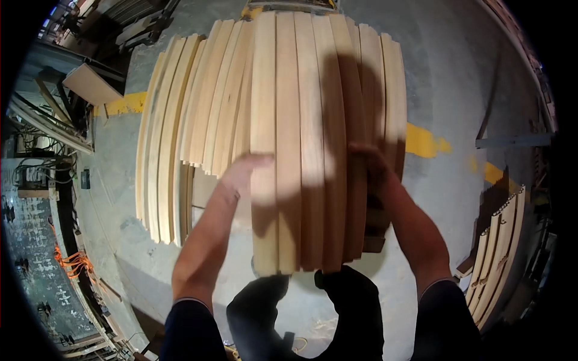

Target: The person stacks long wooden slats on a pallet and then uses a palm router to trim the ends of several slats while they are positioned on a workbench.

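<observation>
A bundle of long pale wooden boards (289, 222) runs up the middle of the head view, partly shaded. My left hand (245, 169) grips its left side, with fingers over the edge. My right hand (371, 161) holds its right side, partly in shadow, its fingers curled against the wood. More pale strips (211, 114) lie side by side to the left of the bundle, with longer ones (164, 174) farther left and others (391, 90) on the right. A support under the boards is mostly hidden.
The concrete floor (453, 90) carries yellow stripes (424, 138). At left are cables, orange straps (75, 259), metal framework and a leaning panel (90, 84). Curved wooden strips (500, 253) stand at lower right, below a grey metal bar (506, 140). My dark-clad legs show below the boards.
</observation>
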Motion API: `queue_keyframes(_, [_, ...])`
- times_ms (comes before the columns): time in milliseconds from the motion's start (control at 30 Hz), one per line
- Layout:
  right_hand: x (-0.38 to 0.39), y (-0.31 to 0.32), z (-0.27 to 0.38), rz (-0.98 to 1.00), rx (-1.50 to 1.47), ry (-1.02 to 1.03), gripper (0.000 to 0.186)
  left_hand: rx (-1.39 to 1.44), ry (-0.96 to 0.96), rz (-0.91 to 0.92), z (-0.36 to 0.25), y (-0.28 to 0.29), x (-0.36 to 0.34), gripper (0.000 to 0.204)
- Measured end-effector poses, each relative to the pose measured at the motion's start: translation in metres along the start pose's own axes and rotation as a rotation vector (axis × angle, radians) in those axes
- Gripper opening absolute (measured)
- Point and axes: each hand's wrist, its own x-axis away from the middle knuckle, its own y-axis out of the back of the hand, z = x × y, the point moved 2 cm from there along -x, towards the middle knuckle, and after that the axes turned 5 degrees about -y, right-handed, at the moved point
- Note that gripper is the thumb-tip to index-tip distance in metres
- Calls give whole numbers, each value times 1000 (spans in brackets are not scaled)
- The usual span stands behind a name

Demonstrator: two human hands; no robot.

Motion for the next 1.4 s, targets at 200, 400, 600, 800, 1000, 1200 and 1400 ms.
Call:
queue_keyframes(200, [-156, 5, 75, 78, 83, 229, 40, -63, -113, 166, -49, 65, -155, 50])
queue_keyframes(400, [-235, 18, 108, -48, 262, 226, 37, -316, -92, 169, -61, 96, -214, 53])
queue_keyframes(600, [-217, 6, 125, -275, 530, 455, 40, -1050, -154, -217, -83, 58, -207, 48])
queue_keyframes(800, [-162, -4, 118, -600, 1209, 597, 42, -1676, -658, -377, -76, 74, -156, 37])
queue_keyframes(1000, [-118, -13, -6, -671, 1657, 1347, 83, -1220, -1195, -877, 28, 122, -42, 62])
queue_keyframes(1200, [-85, -63, -161, -224, 2054, 1421, 89, -1083, -817, -1021, 171, 119, -32, 96])
queue_keyframes(1400, [-134, -89, -156, -236, 2128, 1654, 64, -752, -722, -1145, 176, 96, -64, 108])
